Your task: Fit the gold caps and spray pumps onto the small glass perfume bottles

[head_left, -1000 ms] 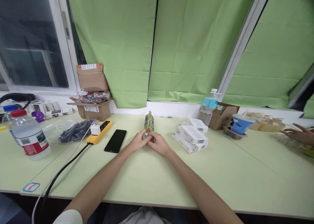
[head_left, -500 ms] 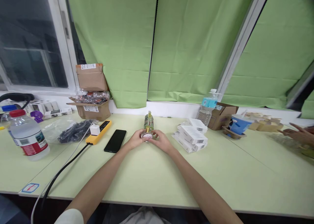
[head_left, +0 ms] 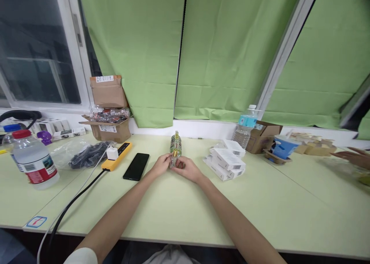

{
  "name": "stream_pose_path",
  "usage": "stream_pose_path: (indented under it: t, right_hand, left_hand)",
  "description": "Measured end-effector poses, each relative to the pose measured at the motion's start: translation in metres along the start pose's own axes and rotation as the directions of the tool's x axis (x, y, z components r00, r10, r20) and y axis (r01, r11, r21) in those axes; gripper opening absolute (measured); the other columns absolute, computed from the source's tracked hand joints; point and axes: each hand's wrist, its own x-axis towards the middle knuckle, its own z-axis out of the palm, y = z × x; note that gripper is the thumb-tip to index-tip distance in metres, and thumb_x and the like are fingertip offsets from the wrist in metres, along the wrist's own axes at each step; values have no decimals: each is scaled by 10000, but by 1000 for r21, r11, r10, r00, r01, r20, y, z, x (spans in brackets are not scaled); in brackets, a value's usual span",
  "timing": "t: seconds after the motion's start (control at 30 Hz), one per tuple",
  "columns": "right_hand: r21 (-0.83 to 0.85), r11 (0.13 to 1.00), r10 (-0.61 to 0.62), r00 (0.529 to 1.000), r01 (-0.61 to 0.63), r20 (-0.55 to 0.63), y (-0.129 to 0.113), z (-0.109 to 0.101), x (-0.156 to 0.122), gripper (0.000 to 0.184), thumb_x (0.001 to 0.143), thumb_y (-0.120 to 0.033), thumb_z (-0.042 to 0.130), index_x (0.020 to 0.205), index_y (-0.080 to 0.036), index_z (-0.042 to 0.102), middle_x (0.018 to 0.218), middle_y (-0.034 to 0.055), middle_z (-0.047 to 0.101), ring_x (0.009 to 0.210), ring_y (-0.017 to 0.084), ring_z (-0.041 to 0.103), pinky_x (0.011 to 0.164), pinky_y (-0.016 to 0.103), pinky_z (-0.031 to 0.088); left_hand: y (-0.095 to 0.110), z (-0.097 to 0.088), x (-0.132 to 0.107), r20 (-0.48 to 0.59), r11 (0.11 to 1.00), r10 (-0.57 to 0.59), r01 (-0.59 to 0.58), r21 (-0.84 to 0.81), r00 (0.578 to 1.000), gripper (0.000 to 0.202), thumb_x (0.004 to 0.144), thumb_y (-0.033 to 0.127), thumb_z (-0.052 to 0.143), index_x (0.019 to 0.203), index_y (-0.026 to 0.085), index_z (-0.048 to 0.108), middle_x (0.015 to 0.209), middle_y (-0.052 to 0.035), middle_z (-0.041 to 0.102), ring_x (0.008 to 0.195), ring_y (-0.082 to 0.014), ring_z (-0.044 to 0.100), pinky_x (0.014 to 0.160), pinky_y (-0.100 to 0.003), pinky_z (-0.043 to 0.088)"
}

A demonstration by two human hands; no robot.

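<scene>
Both hands meet over a small clear, bottle-like object (head_left: 175, 148) with green and gold parts, lying or standing near the middle of the table. Fingers of my left hand (head_left: 162, 165) close on the near left side of its transparent end. From the right, my right hand (head_left: 188, 169) pinches the same near end, thumb below and fingers curled. The fingers cover part of that end, so its exact kind does not show. To the left of my left hand lies a black smartphone (head_left: 136, 166). A stack of small white boxes (head_left: 227, 160) sits right of my right hand.
Left are a yellow power strip (head_left: 117, 157) with cables, bagged black items (head_left: 86, 155), a red-capped bottle (head_left: 36, 160) and an open carton (head_left: 111, 131). Right are a water bottle (head_left: 245, 127), a brown box (head_left: 263, 137), a blue cup (head_left: 283, 146) and another person's hand (head_left: 354, 157).
The pale round face at the object's near end no longer shows; a narrow clear part shows instead. My right hand has turned, its fingers more curled. The other person's hand has shifted slightly.
</scene>
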Motion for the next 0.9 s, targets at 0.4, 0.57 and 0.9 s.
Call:
stream_pose_path:
  t: [0.4, 0.57, 0.9]
  right_hand:
    - [-105, 993, 41, 986, -58, -162, 7, 0, 0, 424, 677, -526, 752, 898, -230, 545, 992, 22, 562, 751, 162, 568, 704, 317, 489]
    - [-63, 994, 76, 981, -88, -179, 12, -1, 1, 402, 712, -525, 720, 875, -227, 505, 958, 14, 572, 696, 148, 568, 668, 309, 483]
    - [47, 997, 64, 986, -58, -154, 16, 1, 6, 522, 694, -493, 743, 1101, -215, 571, 1048, 57, 619, 827, 181, 592, 682, 301, 491]
  left_hand:
    - [17, -1, -7, 222, 996, -4, 24, -86, 975, 444, 808, 446, 671, 1102, 113, 661, 1078, -107, 684, 973, -221, 614, 864, -310, 458]
    - [13, -3, -2, 207, 992, -8, 33, -121, 978, 430, 795, 442, 686, 1070, 111, 687, 1063, -115, 698, 962, -221, 623, 860, -310, 462]
    - [17, -8, -2, 249, 985, 6, 36, -166, 968, 438, 813, 430, 674, 1121, 119, 678, 1160, -127, 684, 1064, -244, 625, 951, -340, 453]
